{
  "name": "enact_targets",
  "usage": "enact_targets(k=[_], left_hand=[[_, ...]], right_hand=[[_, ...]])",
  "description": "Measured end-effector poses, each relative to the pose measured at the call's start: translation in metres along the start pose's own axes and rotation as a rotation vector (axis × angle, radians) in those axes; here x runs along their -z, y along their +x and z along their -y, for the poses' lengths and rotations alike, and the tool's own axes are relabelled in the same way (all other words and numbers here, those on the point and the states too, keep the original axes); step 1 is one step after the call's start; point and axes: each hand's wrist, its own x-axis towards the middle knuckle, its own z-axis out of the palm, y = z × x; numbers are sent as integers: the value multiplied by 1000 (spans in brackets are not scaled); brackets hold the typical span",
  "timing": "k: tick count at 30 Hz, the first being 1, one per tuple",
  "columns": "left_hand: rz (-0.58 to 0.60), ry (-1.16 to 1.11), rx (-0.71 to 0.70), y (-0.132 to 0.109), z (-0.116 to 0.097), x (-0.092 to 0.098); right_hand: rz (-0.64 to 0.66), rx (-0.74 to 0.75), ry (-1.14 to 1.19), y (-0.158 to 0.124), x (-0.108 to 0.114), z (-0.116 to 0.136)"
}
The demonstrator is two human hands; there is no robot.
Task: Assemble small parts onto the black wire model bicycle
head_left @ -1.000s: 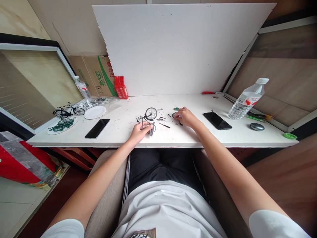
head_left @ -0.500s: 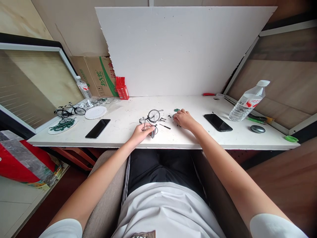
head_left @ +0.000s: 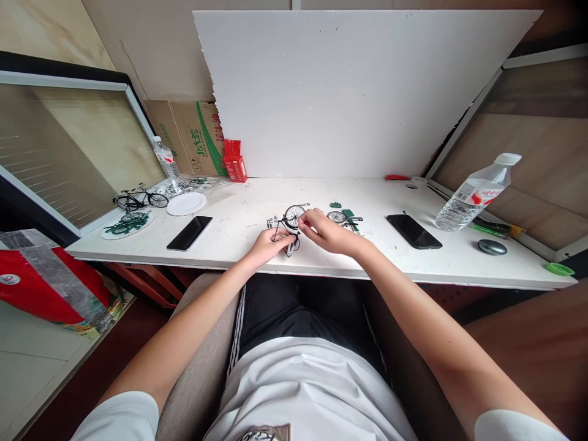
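My left hand [head_left: 270, 246] is closed around a partly assembled miniature bicycle [head_left: 277, 228] above the near edge of the white table. A thin spoked wheel [head_left: 294, 215] stands out beyond the fingers; whether it is fixed to the frame I cannot tell. My right hand [head_left: 325, 230] has its fingers pinched together close to that wheel, and what they hold, if anything, is hidden. Just right of the right hand lie a loose spoked wheel [head_left: 337, 217], small green pieces [head_left: 348, 213] and thin dark parts [head_left: 353, 225].
A black phone [head_left: 414, 231], a clear bottle [head_left: 478, 193] and a round grey object [head_left: 492, 247] stand or lie on the right. Leftward are another phone [head_left: 190, 233], a white plate [head_left: 186, 204], a complete model bicycle [head_left: 140, 199] and a plate of green parts [head_left: 127, 225].
My right hand has moved left from the loose parts to the bicycle in my left hand. A loose wheel and green pieces now show where it was. The view has shifted slightly.
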Motion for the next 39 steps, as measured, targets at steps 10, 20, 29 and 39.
enact_targets(k=[10, 20, 29, 39], left_hand=[[53, 8, -7, 4, 4, 7], [101, -17, 31, 1, -5, 7], [110, -27, 34, -2, -10, 5], [60, -25, 73, -1, -9, 3]], right_hand=[[5, 103, -116, 3, -14, 0], [29, 137, -75, 2, -21, -14], [74, 86, -170, 1, -20, -1], [52, 75, -282, 1, -19, 5]])
